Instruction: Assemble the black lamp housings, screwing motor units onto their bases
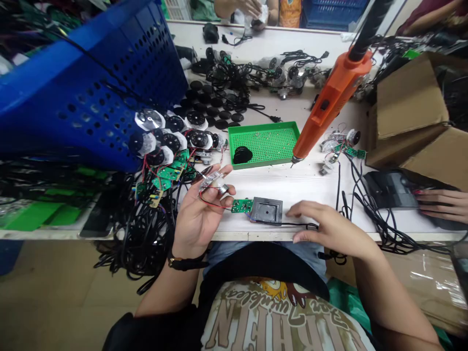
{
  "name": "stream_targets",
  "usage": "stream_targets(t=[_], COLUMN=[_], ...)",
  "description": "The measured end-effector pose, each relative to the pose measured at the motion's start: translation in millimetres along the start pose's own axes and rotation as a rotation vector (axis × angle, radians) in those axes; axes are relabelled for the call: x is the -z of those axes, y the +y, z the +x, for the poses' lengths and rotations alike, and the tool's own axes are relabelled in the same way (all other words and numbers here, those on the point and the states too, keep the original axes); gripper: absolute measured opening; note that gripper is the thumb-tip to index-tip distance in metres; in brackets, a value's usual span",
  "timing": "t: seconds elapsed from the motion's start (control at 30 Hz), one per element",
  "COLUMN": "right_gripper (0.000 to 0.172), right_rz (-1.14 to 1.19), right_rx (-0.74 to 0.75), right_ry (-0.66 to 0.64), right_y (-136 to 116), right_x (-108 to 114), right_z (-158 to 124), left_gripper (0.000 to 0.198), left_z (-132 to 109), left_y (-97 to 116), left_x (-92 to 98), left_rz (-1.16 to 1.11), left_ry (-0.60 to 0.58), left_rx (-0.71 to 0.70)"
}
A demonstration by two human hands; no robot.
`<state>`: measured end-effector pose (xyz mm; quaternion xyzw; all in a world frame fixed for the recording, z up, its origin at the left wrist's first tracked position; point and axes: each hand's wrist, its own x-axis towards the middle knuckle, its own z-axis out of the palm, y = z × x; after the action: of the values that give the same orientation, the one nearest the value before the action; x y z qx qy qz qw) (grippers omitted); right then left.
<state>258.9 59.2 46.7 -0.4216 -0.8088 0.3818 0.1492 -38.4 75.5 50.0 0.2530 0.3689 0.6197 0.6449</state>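
My left hand [201, 214] holds a clear plastic part with a small metal motor [222, 189], its fingers wrapped round it. Red wires run from the motor to a green circuit board [242, 205], which lies on the table beside a square black housing [266, 211]. A black cable leads right from the housing, passing by my right hand [318, 222]. That hand is spread with thumb and fingers apart, right of the housing and holding nothing. Behind them sits a green tray [265, 163] with small screws and a stack of black discs.
An orange electric screwdriver [329, 105] hangs above the tray's right side. At left are a blue basket [109, 83] and a pile of motor assemblies [171, 141] with cables. At right, a cardboard box [409, 102] stands behind another person's hand [444, 204] on a black part.
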Motion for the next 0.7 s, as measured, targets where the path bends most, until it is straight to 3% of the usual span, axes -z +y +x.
stream_targets(t=[0.1, 0.17, 0.23, 0.3, 0.43, 0.5, 0.57, 0.7], right_gripper=[0.021, 0.01, 0.021, 0.024, 0.022, 0.022, 0.02, 0.037], right_rz=[-0.269, -0.422, -0.503, -0.511, -0.274, -0.157, -0.068, 0.24], right_rx=[-0.108, -0.16, -0.151, -0.089, 0.125, 0.15, 0.067, -0.162], right_ry=[-0.105, -0.067, 0.026, 0.214, 0.807, 0.939, 0.828, 0.491], right_y=[5, 11, 14, 11, -2, -1, 8, 39], right_x=[-11, -11, -6, 0, 4, 3, 4, 11], right_z=[-8, -15, -24, -30, -26, -15, 0, 28], left_gripper=[0.039, 0.039, 0.04, 0.039, 0.044, 0.047, 0.046, 0.03], left_z=[-4, -7, -9, -10, -15, -20, -26, -32], left_y=[3, 4, 2, 0, -9, -12, -13, -2], left_x=[-3.8, -5.9, -6.9, -7.0, -9.3, -12.8, -16.8, -20.9], left_rz=[-0.024, -0.027, -0.011, 0.02, 0.082, 0.083, 0.06, 0.028], left_ry=[0.037, 0.03, 0.021, 0.015, -0.041, -0.065, -0.078, -0.084], left_rx=[-0.048, -0.055, -0.064, -0.087, -0.079, -0.043, 0.004, 0.074])
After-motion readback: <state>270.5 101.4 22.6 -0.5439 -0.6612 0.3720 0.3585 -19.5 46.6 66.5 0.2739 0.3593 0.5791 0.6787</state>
